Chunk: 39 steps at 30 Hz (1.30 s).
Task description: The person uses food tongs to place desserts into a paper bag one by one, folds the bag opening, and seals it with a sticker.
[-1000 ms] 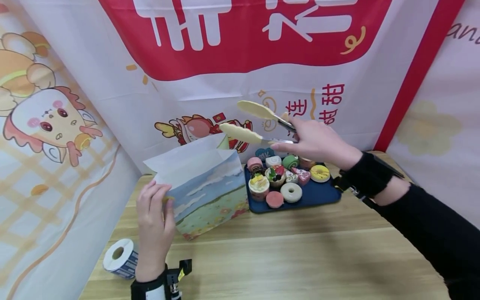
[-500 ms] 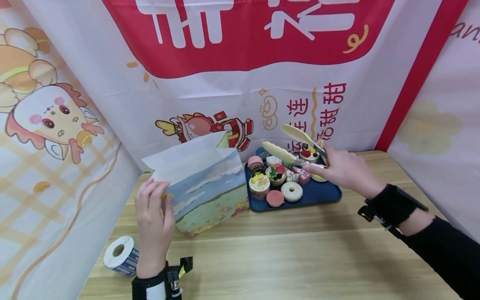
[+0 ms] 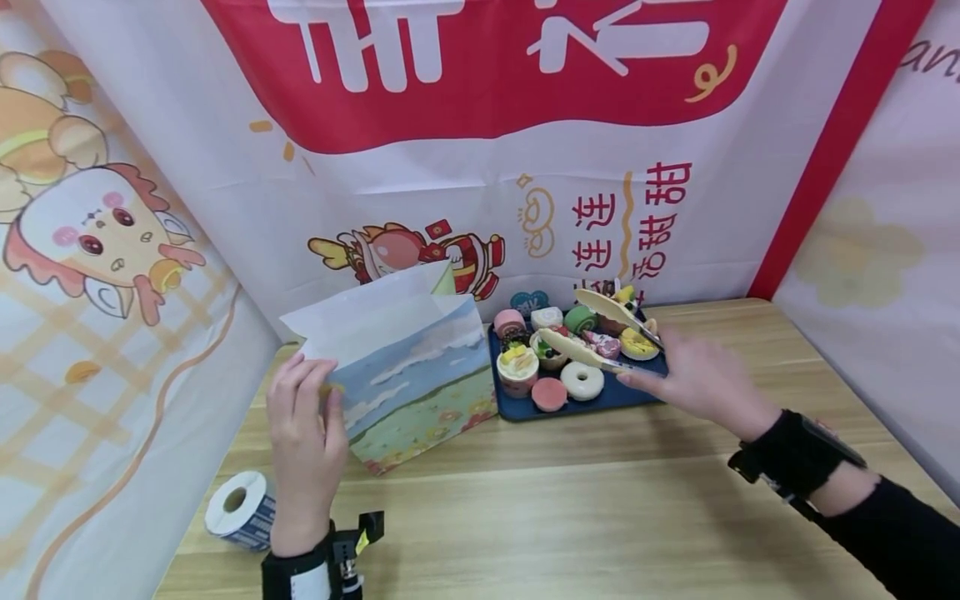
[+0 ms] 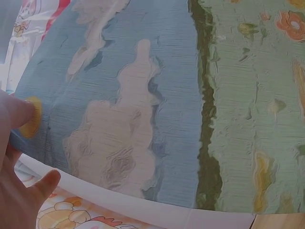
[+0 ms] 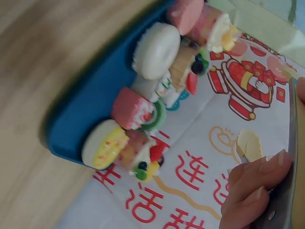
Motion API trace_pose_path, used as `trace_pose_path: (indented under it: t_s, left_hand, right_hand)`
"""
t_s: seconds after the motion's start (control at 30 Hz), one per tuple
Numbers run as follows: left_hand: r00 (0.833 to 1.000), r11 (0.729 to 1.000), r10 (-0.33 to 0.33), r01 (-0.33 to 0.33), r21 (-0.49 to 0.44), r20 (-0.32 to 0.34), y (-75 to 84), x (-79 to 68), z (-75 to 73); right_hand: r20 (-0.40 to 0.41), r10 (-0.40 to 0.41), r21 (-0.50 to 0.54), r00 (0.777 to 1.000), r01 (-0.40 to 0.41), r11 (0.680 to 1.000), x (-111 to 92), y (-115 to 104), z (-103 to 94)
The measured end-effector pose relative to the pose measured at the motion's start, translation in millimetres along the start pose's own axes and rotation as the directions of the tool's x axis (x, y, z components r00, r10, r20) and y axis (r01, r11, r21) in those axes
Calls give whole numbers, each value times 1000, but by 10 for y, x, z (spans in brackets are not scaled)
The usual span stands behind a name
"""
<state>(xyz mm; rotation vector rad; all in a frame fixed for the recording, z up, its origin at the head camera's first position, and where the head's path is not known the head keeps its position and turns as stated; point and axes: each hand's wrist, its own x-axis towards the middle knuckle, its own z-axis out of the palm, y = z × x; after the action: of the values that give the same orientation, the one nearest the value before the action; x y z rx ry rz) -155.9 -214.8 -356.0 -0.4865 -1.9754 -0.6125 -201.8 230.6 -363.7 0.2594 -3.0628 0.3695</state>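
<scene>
My left hand (image 3: 307, 425) holds the left edge of a paper bag (image 3: 420, 383) printed with sky and flowers. The bag stands tilted with its white mouth open; in the left wrist view a finger lies by a yellow oval (image 4: 32, 119) on its front. My right hand (image 3: 701, 375) grips a pair of tongs (image 3: 572, 347) with cream tips spread apart over the pastries. Beneath them is a dark blue tray (image 3: 626, 395) bearing a yellow-iced donut (image 3: 639, 344), a white donut (image 3: 582, 381), a pink round (image 3: 550, 396), a fruit-topped cup cake (image 3: 517, 372) and several other small cakes.
A roll of labels (image 3: 242, 510) stands on the wooden table (image 3: 525, 517) left of my left wrist. Behind the tray and bag hangs a printed cloth (image 3: 420, 179), with more cloth (image 3: 225, 383) along the left side. The bag's right side meets the tray's left edge.
My right hand has carried the spread tongs from above the bag's mouth rightward and down over the tray. My left hand and the bag have stayed nearly still.
</scene>
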Motion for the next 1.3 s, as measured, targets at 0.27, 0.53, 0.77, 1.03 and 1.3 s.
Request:
trace_pose_path:
  t_s: [0.27,0.53,0.77,1.03,1.3]
  left_hand:
    - [1000,1000,-9,10,-12,10,0,2,1]
    - [1000,1000,0,-1,-29,-9,4,117,26]
    - [1000,999,-2,1,-39,-27,-5,185,39]
    - [1000,999,-24,23,-40,-20,-28,136,47]
    - [1000,999,-22,21,-41,-22,-25,40,44]
  right_hand:
    - [71,54,10,996,-55,998,-144,94,247]
    - [87,73,5,993,-74,997,-216,262,436]
    - [99,50,-39,994,-47,998,-191,317,477]
    - [128,37,-46,991,-32,998,-150,350,546]
    - [177,43,-41,983,-36,998,-161,372,597]
